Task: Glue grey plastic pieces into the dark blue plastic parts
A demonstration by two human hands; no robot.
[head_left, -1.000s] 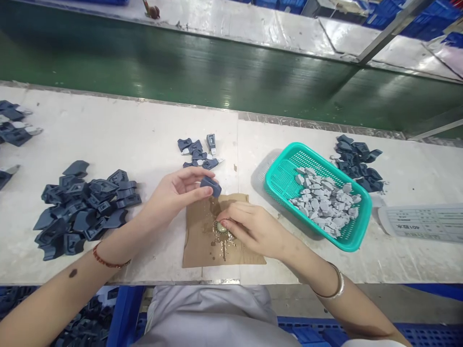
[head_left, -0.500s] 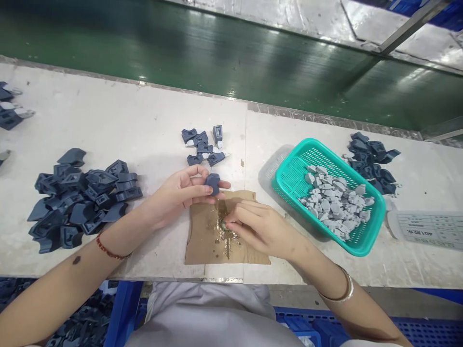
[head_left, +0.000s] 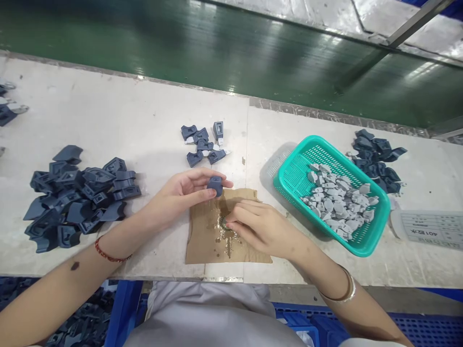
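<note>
My left hand (head_left: 184,193) grips a dark blue-grey piece (head_left: 214,185) between thumb and fingers, above the top edge of a brown cardboard sheet (head_left: 202,241). Over the middle of this sheet, my right hand (head_left: 256,224) has thumb and fingertips pinched together, low beside a wet, glistening patch (head_left: 223,231). Something small sits at those fingertips, too hidden to name. Beyond my left hand lies a small group of dark pieces (head_left: 204,144), several with light grey parts attached.
A green basket (head_left: 282,180) of light grey parts (head_left: 338,202) stands at the right. Dark pieces are heaped at the left (head_left: 79,212) and far right (head_left: 378,161). A translucent labelled bottle (head_left: 427,229) lies at the right edge. Beyond the white table (head_left: 152,125) runs a green surface (head_left: 162,53).
The dark piece in my left hand has turned slightly and shifted a little right, with the fingers stretched further over it. My right hand stays almost in place.
</note>
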